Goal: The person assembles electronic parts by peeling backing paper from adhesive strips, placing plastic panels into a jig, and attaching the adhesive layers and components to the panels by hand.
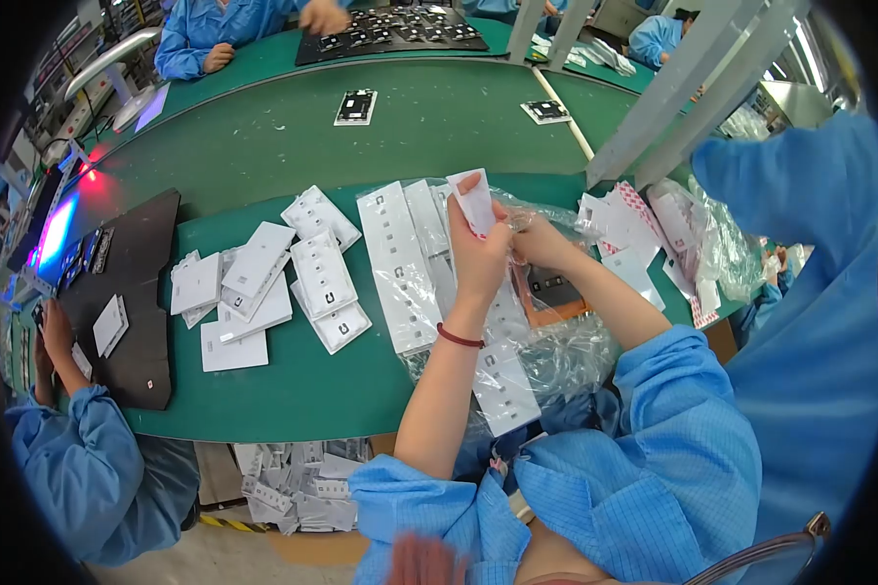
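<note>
My left hand (480,255), with a dark red band at the wrist, grips a small white plastic panel (474,200) held upright above the bench. Right beside it, my right hand (544,242) has its fingers closed near the panel's lower edge, against clear plastic film. What those fingers hold is hidden. Under both hands lie long white panels (396,263) with small square cutouts, partly in clear bags. An orange-edged tray (556,310) shows beneath the crumpled film (580,356).
Loose white panels (259,258) lie in piles to the left. Beyond runs a green conveyor (234,127) carrying dark-faced units (356,107). Grey posts (668,97) rise at the right. Co-workers (78,458) sit around; a box of panels (307,492) stands below. A blurred hand (425,561) shows at the bottom.
</note>
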`<state>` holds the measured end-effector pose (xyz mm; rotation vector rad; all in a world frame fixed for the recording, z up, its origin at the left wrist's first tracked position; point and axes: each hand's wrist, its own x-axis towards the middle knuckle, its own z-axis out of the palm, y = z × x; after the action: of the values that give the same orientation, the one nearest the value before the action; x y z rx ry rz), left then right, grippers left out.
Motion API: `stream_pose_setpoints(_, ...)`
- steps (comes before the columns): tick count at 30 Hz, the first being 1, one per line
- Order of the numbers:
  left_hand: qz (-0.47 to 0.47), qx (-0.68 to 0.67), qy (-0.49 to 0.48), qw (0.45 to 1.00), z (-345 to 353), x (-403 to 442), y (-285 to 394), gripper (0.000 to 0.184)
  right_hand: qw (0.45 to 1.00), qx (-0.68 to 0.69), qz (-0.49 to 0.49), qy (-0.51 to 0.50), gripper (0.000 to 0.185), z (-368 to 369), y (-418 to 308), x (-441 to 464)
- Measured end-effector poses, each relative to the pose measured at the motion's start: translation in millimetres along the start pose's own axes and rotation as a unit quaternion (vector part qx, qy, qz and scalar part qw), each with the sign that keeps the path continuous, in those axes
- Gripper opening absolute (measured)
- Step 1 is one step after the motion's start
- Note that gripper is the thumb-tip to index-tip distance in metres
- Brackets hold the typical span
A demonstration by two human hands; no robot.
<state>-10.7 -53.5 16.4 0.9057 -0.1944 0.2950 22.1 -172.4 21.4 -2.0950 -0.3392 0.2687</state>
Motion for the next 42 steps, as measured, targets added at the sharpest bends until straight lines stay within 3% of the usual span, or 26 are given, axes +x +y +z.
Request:
stream_pose_setpoints(4,-0.031,-0.073,0.015,0.997,-1,1,2,0.056,0.978,0.164,0.129,0.006,0.027,1,-3,-1)
stream_pose_setpoints(7,-0.075,-0.159,0.014,0.984,-1,1,2,0.057,0.964,0.212,0.161,-0.010,0.030,1,-8,-6)
stream_pose_setpoints(10,-0.112,-0.269,0.005,0.957,-5,2,6,0.057,0.940,0.295,0.171,-0.006,0.032,6,-19,-12)
stream_pose_setpoints(14,-0.138,-0.350,-0.021,0.926,-12,6,0,0.057,0.949,0.260,0.175,-0.040,0.033,7,-15,-20)
stream_pose_setpoints(16,-0.141,-0.347,-0.021,0.927,-11,5,4,0.057,0.946,0.246,0.204,-0.055,0.033,4,-10,-19)
stream_pose_setpoints(23,-0.161,-0.328,-0.015,0.931,-7,3,12,0.054,0.901,0.407,0.144,-0.050,0.041,7,-21,-26)
stream_pose_setpoints(31,-0.153,-0.261,-0.036,0.952,-2,2,13,0.055,0.927,0.315,0.196,-0.062,0.043,-1,-30,-38)
stream_pose_setpoints(34,-0.153,-0.238,-0.041,0.958,-1,1,11,0.056,0.951,0.267,0.136,-0.074,0.036,-8,-15,-38)
stream_pose_setpoints(38,-0.123,-0.157,-0.060,0.978,2,-1,6,0.053,0.997,-0.038,0.047,0.038,0.023,-44,-43,-58)
stream_pose_setpoints(39,-0.107,-0.056,-0.064,0.991,4,-2,3,0.052,0.989,-0.119,0.020,0.084,0.020,-58,-52,-61)
stream_pose_setpoints(41,-0.074,0.146,-0.072,0.984,12,-6,-4,0.050,0.984,-0.057,-0.013,0.170,0.019,-83,-73,-62)
stream_pose_setpoints(42,0.007,0.232,-0.093,0.968,13,-10,-10,0.051,0.983,-0.040,-0.053,0.174,0.018,-86,-83,-58)
